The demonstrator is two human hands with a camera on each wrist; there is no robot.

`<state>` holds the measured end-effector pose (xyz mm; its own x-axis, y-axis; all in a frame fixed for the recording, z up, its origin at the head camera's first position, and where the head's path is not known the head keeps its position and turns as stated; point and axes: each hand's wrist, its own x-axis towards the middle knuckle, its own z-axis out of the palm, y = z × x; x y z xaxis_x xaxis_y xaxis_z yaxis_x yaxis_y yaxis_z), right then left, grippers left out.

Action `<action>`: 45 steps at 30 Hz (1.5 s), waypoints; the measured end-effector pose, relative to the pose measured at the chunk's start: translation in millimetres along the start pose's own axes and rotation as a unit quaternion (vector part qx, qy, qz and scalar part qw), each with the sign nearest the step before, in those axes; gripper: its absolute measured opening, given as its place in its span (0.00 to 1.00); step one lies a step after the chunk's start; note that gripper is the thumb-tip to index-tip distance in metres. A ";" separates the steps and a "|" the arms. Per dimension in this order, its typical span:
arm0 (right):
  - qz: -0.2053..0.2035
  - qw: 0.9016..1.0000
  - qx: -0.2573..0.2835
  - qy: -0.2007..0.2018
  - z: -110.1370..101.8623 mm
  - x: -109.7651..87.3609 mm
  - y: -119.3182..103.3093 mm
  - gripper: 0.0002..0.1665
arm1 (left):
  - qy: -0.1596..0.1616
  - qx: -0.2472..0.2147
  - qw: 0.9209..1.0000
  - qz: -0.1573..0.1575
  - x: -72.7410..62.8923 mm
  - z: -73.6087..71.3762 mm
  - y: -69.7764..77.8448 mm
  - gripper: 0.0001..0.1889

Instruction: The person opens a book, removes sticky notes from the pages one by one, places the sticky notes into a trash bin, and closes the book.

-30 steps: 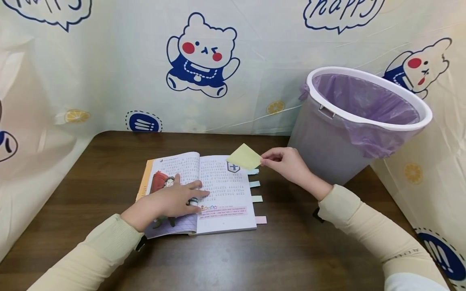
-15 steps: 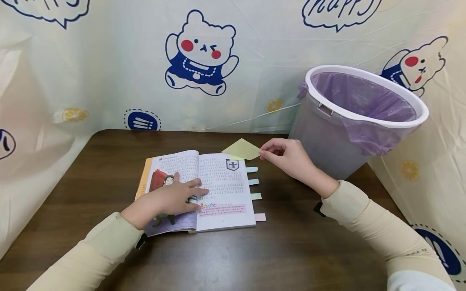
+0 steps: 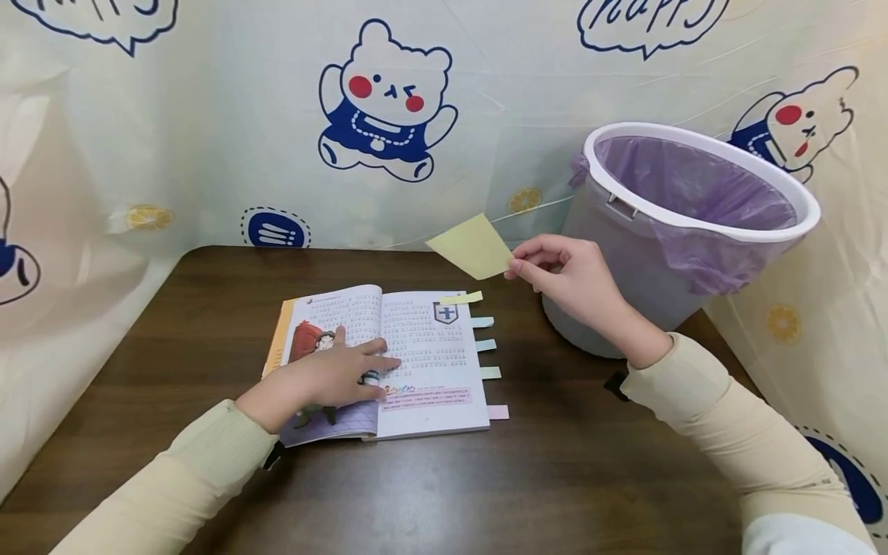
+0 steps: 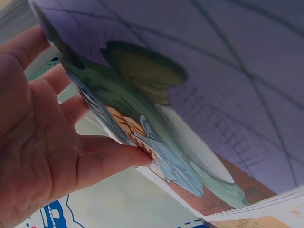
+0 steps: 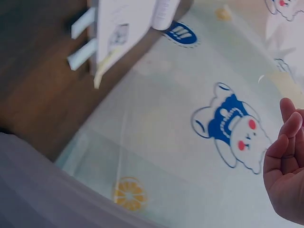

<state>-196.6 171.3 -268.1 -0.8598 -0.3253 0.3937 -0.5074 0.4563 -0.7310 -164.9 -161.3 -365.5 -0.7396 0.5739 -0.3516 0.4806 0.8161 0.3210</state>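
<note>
An open picture book lies on the brown table. My left hand rests spread across its left page and the fold; in the left wrist view, the thumb of that hand touches the illustrated page. Raised beyond the book's top right corner, my right hand pinches a pale yellow square of paper by one corner between thumb and forefinger. A yellow sticky tab lies across the right page's top corner and juts past its edge. Below it, blue tabs, a green tab and a pink tab stick out.
A grey bin with a white rim and a purple liner stands at the right, close behind my right hand. A printed curtain closes off the back and both sides of the table.
My right hand has lifted the yellow paper up and away from the book, uncovering the yellow tab at the page's top corner. The left hand stays on the page.
</note>
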 end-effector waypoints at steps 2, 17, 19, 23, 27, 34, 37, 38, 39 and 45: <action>0.003 1.000 0.010 0.002 -3.8 1.5 -3.9 0.04 | 0.000 0.001 1.000 0.002 -0.2 -0.3 0.7 0.29; -0.046 0.997 0.000 0.058 -49.1 1.7 -37.5 0.06 | 0.001 0.002 1.000 -0.002 1.0 -0.3 0.4 0.29; -0.048 0.996 -0.009 0.068 -55.4 0.6 -40.2 0.06 | 0.001 0.002 1.000 -0.004 0.5 -0.2 0.7 0.30; -0.046 0.995 -0.019 0.087 -66.0 -1.7 -42.1 0.07 | -0.001 0.001 1.000 -0.009 -1.0 -1.3 2.4 0.29; -0.037 0.993 -0.028 0.104 -75.6 -4.2 -42.3 0.08 | 0.000 0.003 1.000 -0.006 -1.6 -1.5 4.2 0.28; -0.038 0.990 -0.004 0.139 -93.3 -5.5 -45.5 0.08 | 0.004 0.006 1.000 -0.003 -0.7 1.2 4.7 0.28; -0.028 0.988 0.012 0.154 -103.5 -6.4 -44.2 0.08 | 0.002 0.001 1.000 -0.007 -0.2 1.8 3.6 0.28; -0.024 0.987 0.027 0.158 -106.9 -6.6 -43.0 0.08 | 0.001 -0.001 1.000 -0.009 -0.1 1.8 3.1 0.28; -0.019 0.986 0.026 0.165 -110.1 -6.7 -42.0 0.08 | 0.000 -0.002 1.000 -0.010 -0.2 1.7 3.2 0.29; -0.011 0.977 0.076 0.201 -127.4 -7.6 -34.9 0.07 | -0.002 -0.004 1.000 -0.013 -1.6 0.8 3.0 0.29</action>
<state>-179.8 263.4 -174.6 -0.8180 0.0317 0.5744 -0.5371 0.3155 -0.7823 -162.0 -159.7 -364.6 -0.7499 0.5534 -0.3625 0.4579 0.8297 0.3193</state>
